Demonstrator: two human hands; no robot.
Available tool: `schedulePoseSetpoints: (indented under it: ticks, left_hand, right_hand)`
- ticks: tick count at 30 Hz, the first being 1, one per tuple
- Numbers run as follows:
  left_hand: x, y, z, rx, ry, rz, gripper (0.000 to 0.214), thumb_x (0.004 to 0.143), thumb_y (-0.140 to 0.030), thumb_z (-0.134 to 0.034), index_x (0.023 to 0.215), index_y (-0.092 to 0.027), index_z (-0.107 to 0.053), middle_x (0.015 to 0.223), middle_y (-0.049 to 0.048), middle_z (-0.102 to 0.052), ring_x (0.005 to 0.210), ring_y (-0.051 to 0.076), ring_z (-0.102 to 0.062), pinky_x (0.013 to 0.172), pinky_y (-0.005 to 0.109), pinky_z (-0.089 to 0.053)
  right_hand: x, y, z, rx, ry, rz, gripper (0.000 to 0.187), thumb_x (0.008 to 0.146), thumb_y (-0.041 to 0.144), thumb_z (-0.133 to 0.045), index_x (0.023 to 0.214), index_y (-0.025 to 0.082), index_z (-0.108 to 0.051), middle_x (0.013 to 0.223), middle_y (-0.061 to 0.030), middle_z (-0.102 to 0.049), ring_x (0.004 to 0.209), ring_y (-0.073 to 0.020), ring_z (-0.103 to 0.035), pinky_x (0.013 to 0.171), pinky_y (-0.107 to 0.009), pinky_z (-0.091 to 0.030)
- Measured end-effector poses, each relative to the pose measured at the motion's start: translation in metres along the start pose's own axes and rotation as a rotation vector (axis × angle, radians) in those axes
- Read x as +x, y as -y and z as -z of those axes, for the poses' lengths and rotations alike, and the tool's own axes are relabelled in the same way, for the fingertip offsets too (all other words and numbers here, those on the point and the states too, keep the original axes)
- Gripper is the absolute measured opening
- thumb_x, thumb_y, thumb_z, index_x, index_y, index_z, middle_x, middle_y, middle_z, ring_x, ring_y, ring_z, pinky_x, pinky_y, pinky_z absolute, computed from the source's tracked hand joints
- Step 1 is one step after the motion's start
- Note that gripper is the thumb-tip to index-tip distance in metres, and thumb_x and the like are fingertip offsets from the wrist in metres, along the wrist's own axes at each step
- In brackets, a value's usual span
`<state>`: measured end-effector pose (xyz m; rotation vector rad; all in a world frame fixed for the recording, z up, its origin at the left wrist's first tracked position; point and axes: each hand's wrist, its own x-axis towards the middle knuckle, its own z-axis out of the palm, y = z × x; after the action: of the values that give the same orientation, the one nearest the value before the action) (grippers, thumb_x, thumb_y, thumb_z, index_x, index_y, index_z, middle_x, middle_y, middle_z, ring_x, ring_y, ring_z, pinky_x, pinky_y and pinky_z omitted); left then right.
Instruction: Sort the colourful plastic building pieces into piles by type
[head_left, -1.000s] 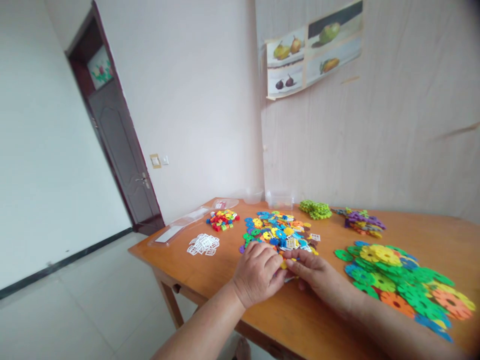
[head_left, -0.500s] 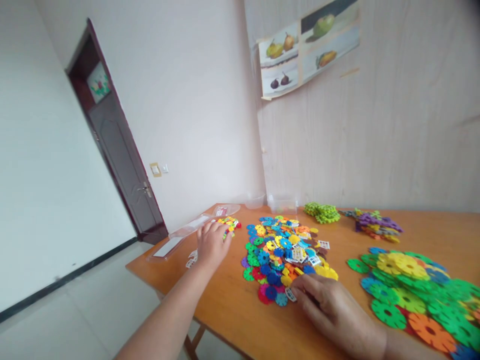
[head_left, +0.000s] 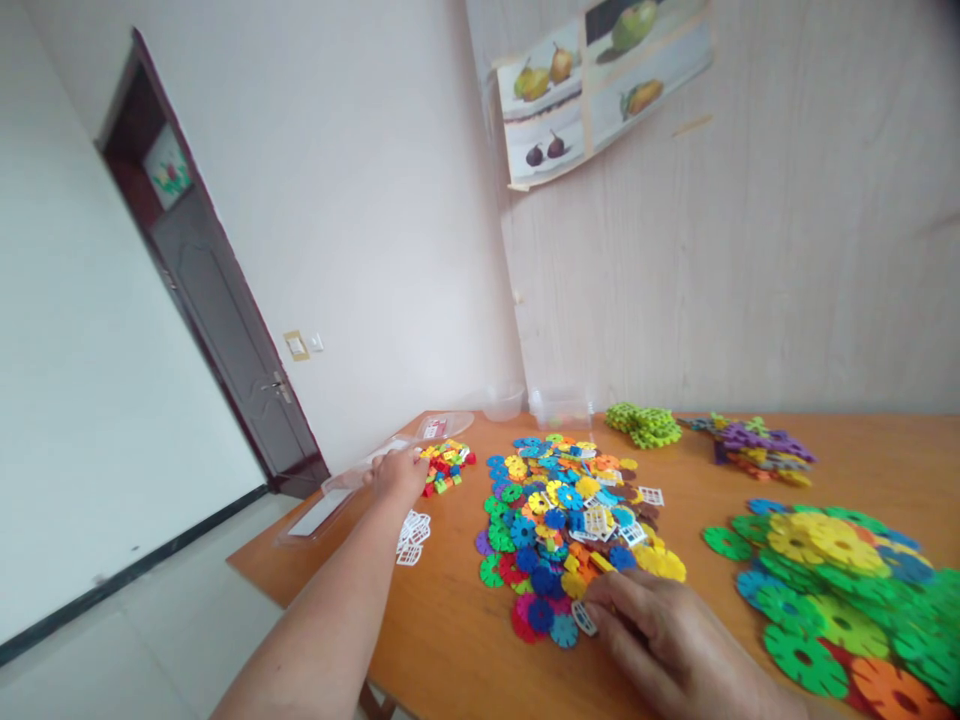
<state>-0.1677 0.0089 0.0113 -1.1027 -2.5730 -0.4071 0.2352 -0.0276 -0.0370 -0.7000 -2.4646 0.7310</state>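
Note:
My left hand (head_left: 396, 472) reaches far out to the left, its fingers curled down between a small heap of tiny coloured bricks (head_left: 448, 464) and a clear plastic lid (head_left: 352, 487); what it holds is hidden. Just below my wrist lie several white window pieces (head_left: 412, 528). My right hand (head_left: 664, 640) rests on the table at the near edge of a big pile of small coloured snowflake discs (head_left: 562, 510). Its fingertips are closed on a white window piece (head_left: 583, 617) beside a blue disc.
Large green, yellow and orange discs (head_left: 832, 590) spread at the right. Green pieces (head_left: 643, 424) and purple pieces (head_left: 757, 445) lie at the back, by clear tubs (head_left: 559, 405) against the wall. The wooden table's edge (head_left: 259, 565) is at the left, a door (head_left: 225, 330) beyond.
My left hand left the disc pile and swung out left to the bricks and the lid. My right hand stayed at the pile's near edge. The view tilted down and left.

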Motion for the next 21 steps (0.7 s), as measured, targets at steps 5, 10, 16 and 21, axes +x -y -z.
schedulePoseSetpoints:
  ticks: [5,10,16,21]
  left_hand:
    - [0.006,-0.007,-0.007,0.012,-0.010,-0.003,0.038,0.083,-0.052,-0.050,0.103,-0.035,-0.077,0.115,0.0103,-0.069,0.115,0.039,-0.052,0.090,0.052,-0.039]
    - [0.009,-0.006,-0.014,0.016,-0.035,-0.023,0.039,0.083,-0.056,-0.048,0.097,-0.036,-0.078,0.114,0.0095,-0.069,0.114,0.038,-0.051,0.089,0.052,-0.040]
    - [0.006,-0.003,-0.012,-0.008,-0.034,-0.023,0.039,0.085,-0.053,-0.046,0.104,-0.037,-0.077,0.116,0.0079,-0.069,0.115,0.037,-0.050,0.091,0.051,-0.039]
    - [0.003,-0.001,-0.012,-0.031,-0.042,-0.034,0.039,0.085,-0.052,-0.048,0.110,-0.039,-0.075,0.120,0.0067,-0.067,0.117,0.037,-0.049,0.091,0.050,-0.038]
  right_hand:
    - [0.001,0.003,0.002,0.025,-0.008,-0.029,0.032,0.099,0.040,-0.041,0.085,0.025,-0.065,0.081,-0.0056,-0.068,0.073,-0.0189,-0.061,0.067,-0.029,-0.045]
    - [0.002,0.004,0.003,0.008,-0.001,-0.045,0.032,0.099,0.041,-0.041,0.086,0.025,-0.065,0.081,-0.0059,-0.068,0.074,-0.0193,-0.061,0.068,-0.030,-0.045]
    - [0.002,0.003,0.003,-0.003,0.011,-0.033,0.033,0.100,0.041,-0.039,0.086,0.025,-0.064,0.081,-0.0055,-0.068,0.074,-0.0187,-0.061,0.068,-0.029,-0.044]
    - [0.003,0.002,0.002,-0.012,0.017,-0.039,0.034,0.100,0.042,-0.038,0.085,0.025,-0.063,0.080,-0.0045,-0.067,0.073,-0.0179,-0.060,0.067,-0.028,-0.043]
